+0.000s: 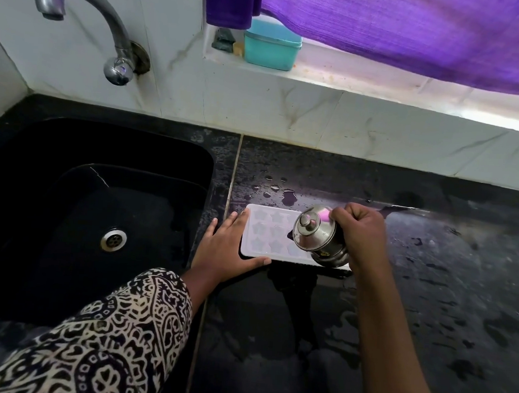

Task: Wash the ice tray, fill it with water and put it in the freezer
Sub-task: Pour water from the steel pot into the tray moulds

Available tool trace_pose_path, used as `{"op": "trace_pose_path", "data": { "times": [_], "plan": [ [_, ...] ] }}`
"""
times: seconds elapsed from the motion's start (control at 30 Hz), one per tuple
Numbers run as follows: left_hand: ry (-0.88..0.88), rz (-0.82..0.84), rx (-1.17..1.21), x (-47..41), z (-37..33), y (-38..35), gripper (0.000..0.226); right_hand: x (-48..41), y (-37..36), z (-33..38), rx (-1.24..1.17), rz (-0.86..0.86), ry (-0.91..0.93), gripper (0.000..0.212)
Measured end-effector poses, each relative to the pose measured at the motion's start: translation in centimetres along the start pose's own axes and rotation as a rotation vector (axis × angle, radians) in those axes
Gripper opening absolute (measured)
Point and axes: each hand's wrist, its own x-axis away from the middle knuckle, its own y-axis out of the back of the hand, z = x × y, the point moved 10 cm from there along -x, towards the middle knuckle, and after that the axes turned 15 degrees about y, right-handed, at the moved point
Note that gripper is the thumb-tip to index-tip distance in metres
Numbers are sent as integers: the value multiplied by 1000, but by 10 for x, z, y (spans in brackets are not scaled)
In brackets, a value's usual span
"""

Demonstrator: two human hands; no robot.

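Note:
A pale ice tray (268, 232) with star-shaped cells lies flat on the wet black counter, just right of the sink. My left hand (231, 246) rests on the tray's left end with straight fingers, thumb along its near edge. My right hand (361, 232) grips a small steel jug with a lid (317, 235), tilted left over the tray's right part and hiding those cells. Whether water is pouring I cannot tell.
A black sink (91, 215) with a steel drain (113, 240) sits at the left under a steel tap (80, 21). Water drops (283, 192) lie behind the tray. A teal box (272, 45) stands on the window ledge under a purple curtain (417, 32).

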Motion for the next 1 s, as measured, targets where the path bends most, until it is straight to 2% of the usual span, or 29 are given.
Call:
{"op": "trace_pose_path", "data": {
  "times": [0.6,0.7,0.77,0.9,1.0],
  "plan": [
    [0,2,2,1,-2,3,118,2,-1,-1,-18,0,-11,36],
    [-1,0,3,1,-2,2,118,2,0,-2,-41,-9,-24,29],
    [-4,-5,3,1,-2,3,118,2,1,-4,-64,-26,-42,23],
    [-3,-6,7,2,-1,3,117,4,7,-16,-175,-94,-142,40],
    [2,-4,2,1,-2,3,117,8,14,-27,-232,-141,-212,35]
  ]
}}
